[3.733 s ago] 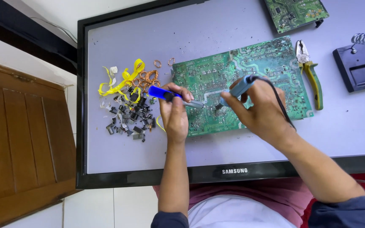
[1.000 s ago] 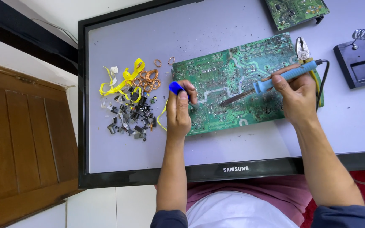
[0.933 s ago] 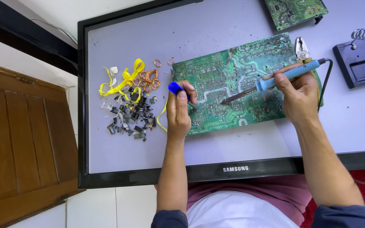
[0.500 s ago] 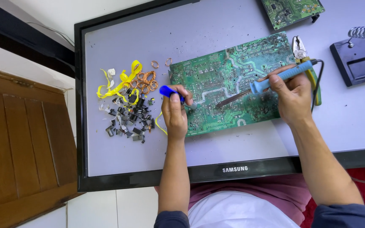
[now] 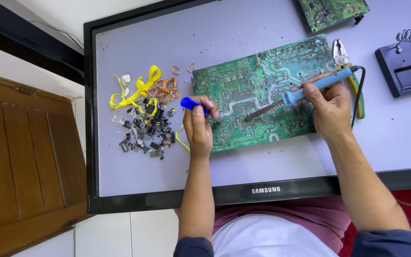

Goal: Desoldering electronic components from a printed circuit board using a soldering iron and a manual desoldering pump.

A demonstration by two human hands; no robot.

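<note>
Green circuit board (image 5: 262, 90) flat at counter centre, partly stripped: pulled-parts pile (image 5: 146, 128) at 9 o'clock. Right hand (image 5: 327, 107) grips soldering iron (image 5: 305, 90), tip on board; left hand (image 5: 198, 126) clamps blue tool (image 5: 191, 103). More joints likely remain.

View: single head camera, looking steeply down.
Distance: about arm's length above both hands.
Framing: left hand (image 5: 198, 128) left of centre, right hand (image 5: 329, 107) right of centre; forearms enter from the bottom edge.
</note>
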